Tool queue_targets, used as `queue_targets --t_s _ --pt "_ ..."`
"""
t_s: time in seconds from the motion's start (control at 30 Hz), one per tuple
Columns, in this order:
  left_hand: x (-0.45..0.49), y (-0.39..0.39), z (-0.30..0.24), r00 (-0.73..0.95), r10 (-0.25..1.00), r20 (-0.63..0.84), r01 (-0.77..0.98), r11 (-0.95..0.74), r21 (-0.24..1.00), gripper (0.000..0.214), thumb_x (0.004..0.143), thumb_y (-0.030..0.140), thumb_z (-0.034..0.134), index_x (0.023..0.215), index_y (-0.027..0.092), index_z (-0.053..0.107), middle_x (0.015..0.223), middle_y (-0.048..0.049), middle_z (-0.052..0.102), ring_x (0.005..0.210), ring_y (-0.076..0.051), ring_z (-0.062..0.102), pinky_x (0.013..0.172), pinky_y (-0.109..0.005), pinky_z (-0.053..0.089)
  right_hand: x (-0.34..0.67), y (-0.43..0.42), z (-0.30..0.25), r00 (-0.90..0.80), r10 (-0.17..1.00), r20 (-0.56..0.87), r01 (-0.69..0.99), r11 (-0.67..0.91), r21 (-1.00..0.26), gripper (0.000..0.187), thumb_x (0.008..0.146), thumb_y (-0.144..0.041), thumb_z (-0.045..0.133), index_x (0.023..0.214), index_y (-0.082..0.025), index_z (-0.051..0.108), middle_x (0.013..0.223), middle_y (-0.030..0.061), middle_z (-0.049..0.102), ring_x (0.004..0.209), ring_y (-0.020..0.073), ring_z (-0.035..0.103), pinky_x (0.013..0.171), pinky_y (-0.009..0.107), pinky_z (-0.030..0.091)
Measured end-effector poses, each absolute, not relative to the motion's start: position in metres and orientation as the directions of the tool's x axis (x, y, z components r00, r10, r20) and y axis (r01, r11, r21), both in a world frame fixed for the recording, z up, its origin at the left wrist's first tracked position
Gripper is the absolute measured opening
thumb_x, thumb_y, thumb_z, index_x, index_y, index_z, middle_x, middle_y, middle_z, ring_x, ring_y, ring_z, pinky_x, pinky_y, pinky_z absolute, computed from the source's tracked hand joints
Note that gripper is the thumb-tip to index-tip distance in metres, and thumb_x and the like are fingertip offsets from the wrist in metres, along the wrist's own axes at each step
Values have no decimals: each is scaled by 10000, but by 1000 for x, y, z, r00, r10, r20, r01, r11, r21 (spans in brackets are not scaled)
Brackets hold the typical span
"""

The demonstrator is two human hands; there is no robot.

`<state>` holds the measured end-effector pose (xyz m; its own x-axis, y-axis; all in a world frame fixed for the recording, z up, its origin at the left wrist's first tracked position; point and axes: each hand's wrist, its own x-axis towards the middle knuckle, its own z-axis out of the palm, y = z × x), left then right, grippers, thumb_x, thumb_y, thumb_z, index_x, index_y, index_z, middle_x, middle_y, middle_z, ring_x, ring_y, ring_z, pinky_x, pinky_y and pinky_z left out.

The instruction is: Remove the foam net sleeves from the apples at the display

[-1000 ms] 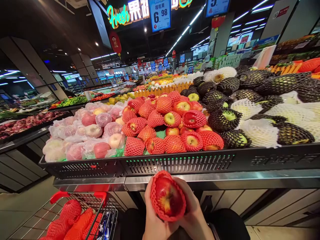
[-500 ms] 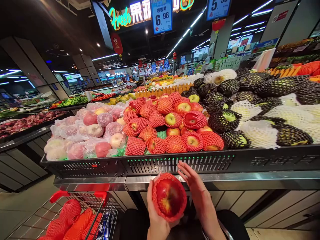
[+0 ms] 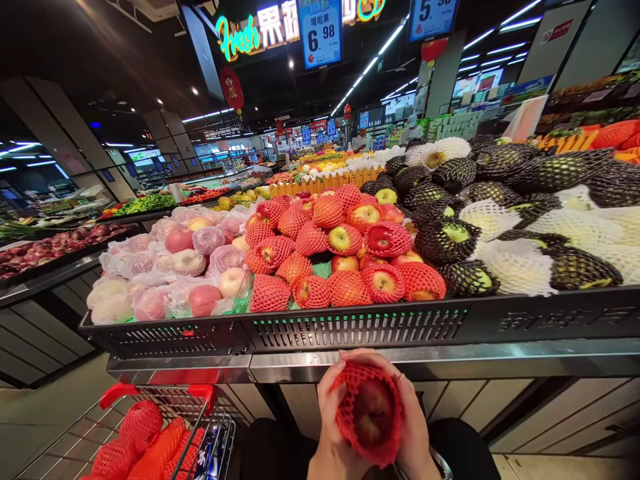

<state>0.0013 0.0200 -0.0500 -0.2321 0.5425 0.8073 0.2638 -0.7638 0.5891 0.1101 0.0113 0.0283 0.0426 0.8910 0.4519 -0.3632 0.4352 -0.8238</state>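
Observation:
A red apple [image 3: 373, 417] in a red foam net sleeve is cupped between both my hands, in front of the fruit stand's metal edge. My left hand [image 3: 330, 427] wraps its left side, and my right hand [image 3: 413, 420] curves around the right side and over the far side. The net's open end faces me, so the apple's top shows inside it. Just beyond, red-netted apples [image 3: 313, 291] are heaped in a black slotted crate [image 3: 360, 327].
Film-wrapped apples [image 3: 187, 262] lie left in the display, and fruit in black nets [image 3: 447, 240] lies right. At lower left stands a wire shopping cart [image 3: 207, 407] with red-netted fruit [image 3: 143, 423] and a blue package [image 3: 213, 453]. Two people [image 3: 411, 130] are far back.
My right hand has closed in from the side onto the apple. The apple has shifted to the right and tipped, with its net now standing up farther around it.

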Motion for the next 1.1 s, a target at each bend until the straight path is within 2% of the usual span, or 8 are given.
queue_targets --t_s 0.23,0.37,0.53,0.63,0.73,0.87,0.97,1.1 --pt "1 23 -60 -267 553 789 221 -762 609 537 778 483 724 1238 243 590 1202 -141 647 1073 -315 673 840 -467 602 105 10 27 104 916 388 -427 394 -814 452 975 -570 434 1158 -289 737 1183 24 727 1119 220 660 995 265 497" --pt "-1 21 -64 -204 601 773 190 -750 633 669 722 493 780 1299 245 549 1297 -171 591 1163 -359 627 910 -517 568 103 12 26 105 915 388 -386 397 -833 463 982 -546 420 1042 -263 781 1139 51 737 1098 242 661 999 307 496" --pt "-6 27 -56 3 503 864 259 -835 485 837 726 570 763 1435 291 418 1419 -185 500 1308 -393 516 1051 -591 445 100 11 23 191 895 403 -443 445 -778 598 964 -667 349 1091 -260 767 1412 56 581 1354 287 476 1113 397 409" --pt "-9 30 -47 94 464 881 332 -849 412 906 759 548 746 1503 298 295 1498 -190 429 1416 -395 383 1147 -635 291 103 13 23 164 882 441 -446 465 -765 535 979 -614 382 1110 -261 762 1248 55 693 1171 245 632 1012 328 498" --pt "-9 29 -41 261 483 836 332 -858 393 931 788 580 692 1527 257 227 1541 -209 373 1478 -404 246 1183 -676 113 109 15 26 231 838 495 -400 545 -736 464 986 -549 429 1025 -256 787 1097 25 749 1038 192 689 922 236 529" --pt "0 25 -34 206 507 837 305 -846 437 707 893 538 555 1490 291 269 1507 -161 423 1466 -359 298 1193 -677 40 111 18 26 290 825 485 -369 564 -739 386 948 -493 540 919 -214 806 1016 40 766 967 189 712 877 217 537" --pt "11 20 -18 172 568 805 331 -803 496 692 874 540 594 1458 298 313 1483 -170 447 1443 -375 337 1180 -691 114 106 21 15 360 880 309 -545 468 -696 369 877 -508 614 857 -193 805 952 67 774 892 226 726 835 283 563" --pt "19 13 7 227 614 756 384 -770 510 952 767 679 646 1527 271 245 1543 -199 393 1437 -414 337 1188 -675 83 99 28 -8 311 944 -110 -833 216 -509 374 846 -533 593 891 -219 792 901 53 777 863 265 730 865 412 564"
